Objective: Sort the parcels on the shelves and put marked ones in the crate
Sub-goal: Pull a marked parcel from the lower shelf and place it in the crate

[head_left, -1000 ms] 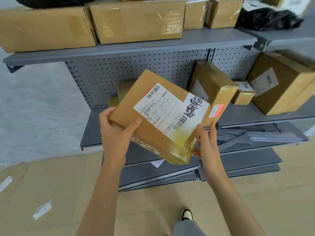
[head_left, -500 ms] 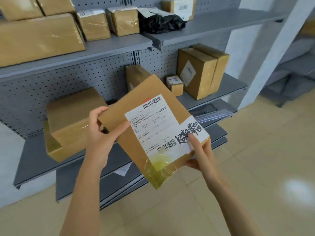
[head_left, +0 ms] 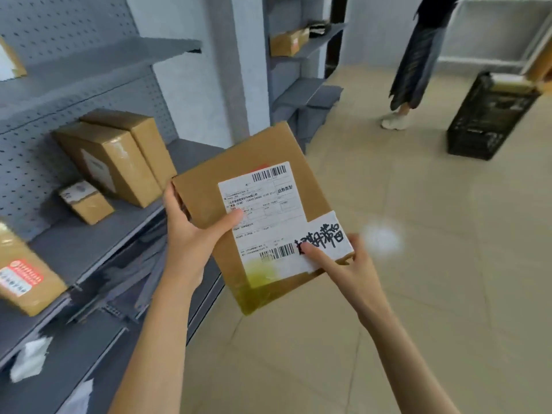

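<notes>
I hold a flat brown cardboard parcel (head_left: pixel 251 162) in front of me with both hands. It carries a white shipping label with barcodes and a white slip with black handwritten characters at its lower right. My left hand (head_left: pixel 194 231) grips its left edge, thumb across the label. My right hand (head_left: pixel 343 264) holds the lower right corner, thumb on the handwritten slip. A black plastic crate (head_left: pixel 490 121) stands on the floor at the far right, something pale lying in it.
Grey metal shelves (head_left: pixel 89 234) run along my left with two tall boxes (head_left: pixel 113 156), a small box (head_left: pixel 86 201) and a stickered parcel (head_left: pixel 27 276). A person in a dark skirt (head_left: pixel 415 61) stands by the crate. Beige tiled floor lies between.
My view has swung right, away from the shelves toward the floor and crate. The parcel has stayed in both hands, and my right thumb now rests on the handwritten slip.
</notes>
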{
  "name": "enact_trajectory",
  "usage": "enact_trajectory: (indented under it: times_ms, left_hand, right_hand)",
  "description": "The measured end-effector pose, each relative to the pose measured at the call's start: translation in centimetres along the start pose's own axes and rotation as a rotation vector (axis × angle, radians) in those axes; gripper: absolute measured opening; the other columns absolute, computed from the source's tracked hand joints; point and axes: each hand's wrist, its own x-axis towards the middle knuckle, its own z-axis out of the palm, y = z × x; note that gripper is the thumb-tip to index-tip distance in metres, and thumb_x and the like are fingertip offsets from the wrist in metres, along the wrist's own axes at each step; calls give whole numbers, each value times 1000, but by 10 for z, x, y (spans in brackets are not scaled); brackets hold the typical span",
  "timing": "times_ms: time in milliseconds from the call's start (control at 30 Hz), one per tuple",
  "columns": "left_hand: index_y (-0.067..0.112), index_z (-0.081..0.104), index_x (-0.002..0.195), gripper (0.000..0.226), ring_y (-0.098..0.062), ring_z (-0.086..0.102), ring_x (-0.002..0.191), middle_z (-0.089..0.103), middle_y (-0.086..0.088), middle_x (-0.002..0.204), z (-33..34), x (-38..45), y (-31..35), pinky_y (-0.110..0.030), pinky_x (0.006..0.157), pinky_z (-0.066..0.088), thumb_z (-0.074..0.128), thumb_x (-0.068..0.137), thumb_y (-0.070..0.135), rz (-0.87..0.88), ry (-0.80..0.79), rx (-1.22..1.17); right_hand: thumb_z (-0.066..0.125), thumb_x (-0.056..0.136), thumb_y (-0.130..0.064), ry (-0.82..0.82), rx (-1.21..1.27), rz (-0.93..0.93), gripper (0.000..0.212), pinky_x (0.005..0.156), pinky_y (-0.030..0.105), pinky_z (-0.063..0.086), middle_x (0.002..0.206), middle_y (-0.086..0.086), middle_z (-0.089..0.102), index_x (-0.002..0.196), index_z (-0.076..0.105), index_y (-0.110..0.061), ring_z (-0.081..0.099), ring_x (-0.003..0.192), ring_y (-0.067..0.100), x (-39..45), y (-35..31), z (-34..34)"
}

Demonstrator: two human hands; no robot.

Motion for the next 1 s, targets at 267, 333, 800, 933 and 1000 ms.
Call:
enact_trajectory:
  times_ms: [267, 333, 800, 933, 1000]
  left_hand:
    - [36, 32, 135, 101, -7, 54, 114, 52, 6, 129, 207, -11, -12, -32, 89, 51, 86, 50, 42, 44, -504, 172]
    - [38, 30, 136, 102, -5, 53, 115, 51, 8, 130, 254, -25, -16, -26, 85, 50, 88, 51, 40, 38, -668, 174]
    - [55, 21, 137, 112, -10, 49, 120, 42, 6, 136, 553, -160, -19, -44, 95, 49, 87, 51, 27, 11, -1519, 104]
    - [50, 22, 139, 111, -10, 47, 123, 45, 10, 137, 618, -231, -13, -42, 95, 50, 88, 53, 30, 73, -1776, 99]
    - [47, 23, 140, 107, -2, 50, 118, 48, 12, 136, 640, -275, -12, -35, 91, 53, 88, 57, 26, 86, -1930, 73]
  right_hand:
    - [81, 57, -53, 327, 105, 24, 59, 85, 34, 53, 101, -18, 71, 108, 54, -43, 67, 94, 3, -25, 39, -137]
    - [81, 56, -53, 451, 170, 49, 59, 86, 33, 53, 101, -16, 71, 108, 55, -41, 67, 95, 6, -36, 53, -172]
    - [80, 51, -63, 1240, 166, 192, 97, 85, 32, 54, 105, -20, 64, 132, 31, -41, 62, 96, -1, -109, 107, -377]
    - [79, 54, -60, 1485, 191, 269, 87, 77, 17, 48, 106, -24, 61, 125, 34, -41, 58, 94, -10, -155, 123, -416]
    - [79, 55, -59, 1612, 229, 302, 87, 70, 12, 43, 109, -26, 58, 125, 30, -45, 55, 94, -12, -185, 134, -424]
